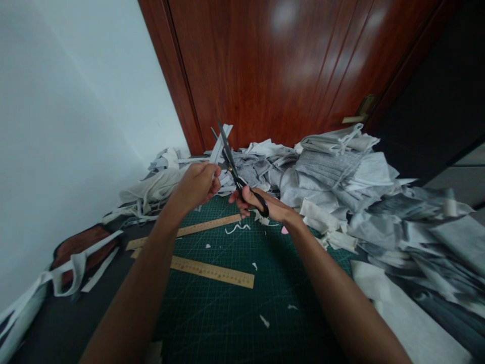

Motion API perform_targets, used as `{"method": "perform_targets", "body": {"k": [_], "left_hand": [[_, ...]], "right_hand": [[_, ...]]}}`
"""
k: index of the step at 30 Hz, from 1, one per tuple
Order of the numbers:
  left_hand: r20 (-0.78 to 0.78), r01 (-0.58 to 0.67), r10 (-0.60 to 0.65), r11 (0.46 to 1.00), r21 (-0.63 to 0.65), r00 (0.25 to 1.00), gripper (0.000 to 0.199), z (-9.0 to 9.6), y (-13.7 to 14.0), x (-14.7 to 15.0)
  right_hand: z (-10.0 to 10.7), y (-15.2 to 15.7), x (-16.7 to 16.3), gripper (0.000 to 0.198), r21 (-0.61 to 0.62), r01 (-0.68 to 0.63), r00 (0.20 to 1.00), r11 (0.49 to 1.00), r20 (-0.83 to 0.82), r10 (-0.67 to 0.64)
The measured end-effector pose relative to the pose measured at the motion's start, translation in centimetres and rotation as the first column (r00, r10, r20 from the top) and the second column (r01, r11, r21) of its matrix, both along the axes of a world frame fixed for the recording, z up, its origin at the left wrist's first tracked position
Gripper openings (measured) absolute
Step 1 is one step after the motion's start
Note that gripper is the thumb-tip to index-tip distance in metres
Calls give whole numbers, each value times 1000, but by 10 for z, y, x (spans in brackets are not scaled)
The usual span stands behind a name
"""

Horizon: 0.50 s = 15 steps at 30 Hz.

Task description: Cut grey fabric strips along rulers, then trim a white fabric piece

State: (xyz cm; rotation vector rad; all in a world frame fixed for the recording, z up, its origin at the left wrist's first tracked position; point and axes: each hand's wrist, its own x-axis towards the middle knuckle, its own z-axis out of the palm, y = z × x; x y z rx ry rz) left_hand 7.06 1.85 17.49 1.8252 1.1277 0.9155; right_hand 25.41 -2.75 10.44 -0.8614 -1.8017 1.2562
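Straight ahead, at twelve o'clock, a wooden door [265,76] stands beyond the green cutting mat [227,313]; a white wall [76,101] fills ten. Over the mat at twelve, the left hand [200,184] pinches a pale strip [217,149] crossing the parted blades of scissors [232,164], fingers of the right hand [247,195] around their handles. Cloth [326,167] heaps at one.

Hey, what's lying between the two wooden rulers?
In the head view, a curly strip and a small white scrap lie on the green mat between upper ruler and lower ruler; the left forearm hides part.
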Motion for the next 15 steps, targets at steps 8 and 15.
{"method": "perform_targets", "body": {"k": [8, 15], "left_hand": [[-33, 84, -82, 995, 62, 996, 29, -11, 1, 9], [-71, 87, -77, 985, 150, 995, 31, -13, 3, 9]], "right_hand": [[-8, 5, -2, 76, 10, -8, 1000, 1000, -7, 8], [-7, 3, -5, 75, 21, 36, 999, 999, -15, -36]]}}
